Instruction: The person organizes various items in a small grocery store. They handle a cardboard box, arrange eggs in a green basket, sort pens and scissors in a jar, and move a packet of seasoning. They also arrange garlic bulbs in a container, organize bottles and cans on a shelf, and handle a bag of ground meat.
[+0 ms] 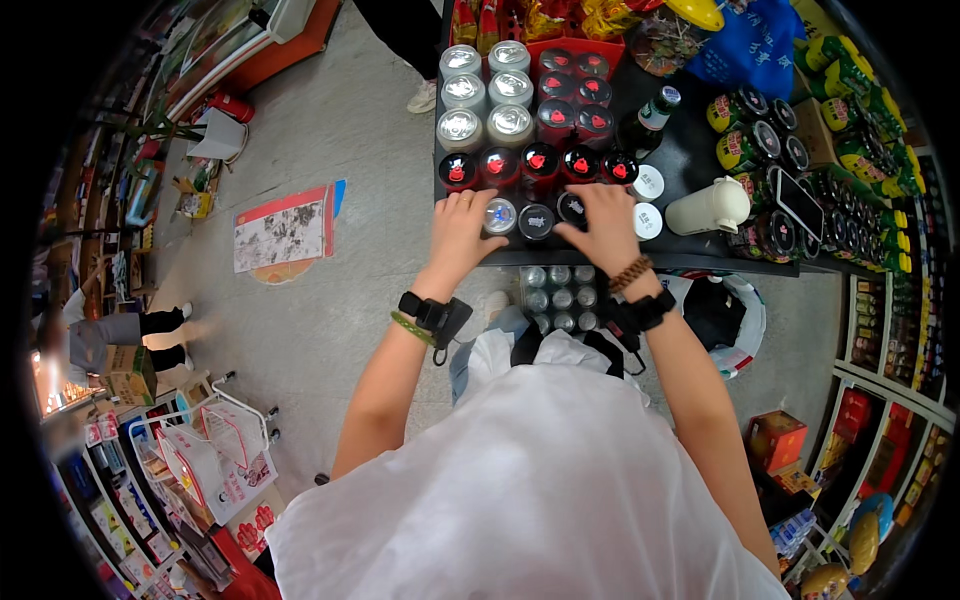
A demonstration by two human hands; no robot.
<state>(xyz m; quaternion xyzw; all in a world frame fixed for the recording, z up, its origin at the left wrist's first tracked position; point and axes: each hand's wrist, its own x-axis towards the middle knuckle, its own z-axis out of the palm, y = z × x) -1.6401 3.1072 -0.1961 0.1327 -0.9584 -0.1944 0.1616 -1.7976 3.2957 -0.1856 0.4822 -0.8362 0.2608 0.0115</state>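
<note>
Several drinks stand in rows on a black tabletop. My left hand is at the front left corner, its fingers beside a silver-topped can. My right hand reaches over the front row, fingers spread against a black-lidded container. Between the hands is another black-lidded container. Whether either hand grips anything cannot be told. Behind them runs a row of red containers with black lids, then silver cans and dark red lidded containers. White-lidded containers stand right of my right hand.
A cream bottle, a dark glass bottle, a phone and many labelled jars occupy the right side. Packed cans and a bin are below the front edge. A person is far left; another's leg is behind.
</note>
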